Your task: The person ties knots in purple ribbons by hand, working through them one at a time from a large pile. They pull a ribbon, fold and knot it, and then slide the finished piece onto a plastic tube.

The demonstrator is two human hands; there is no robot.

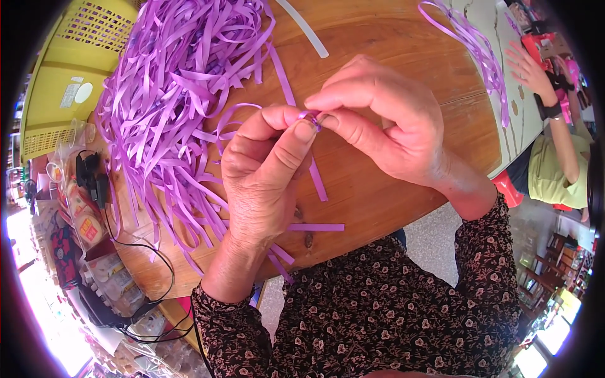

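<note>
Over the wooden table, my left hand (261, 170) and my right hand (394, 120) meet fingertip to fingertip. Thumb and forefinger of each pinch a small looped or knotted part of a purple ribbon (309, 116). The fingertips partly cover that loop, so its exact form cannot be made out. A flat ribbon tail (318, 181) shows below my fingers on the table. Just left of my left hand, a large tangled pile of purple ribbons (170, 94) spreads over the table, some strands passing beneath my left wrist.
A yellow perforated basket (53, 113) stands at the far left. Black cables (170, 268) and packed plastic bags (116, 277) lie by the left table edge. A whitish strip (305, 28) lies at the back. More purple ribbons (482, 53) hang toward another person's hand (529, 70) at right.
</note>
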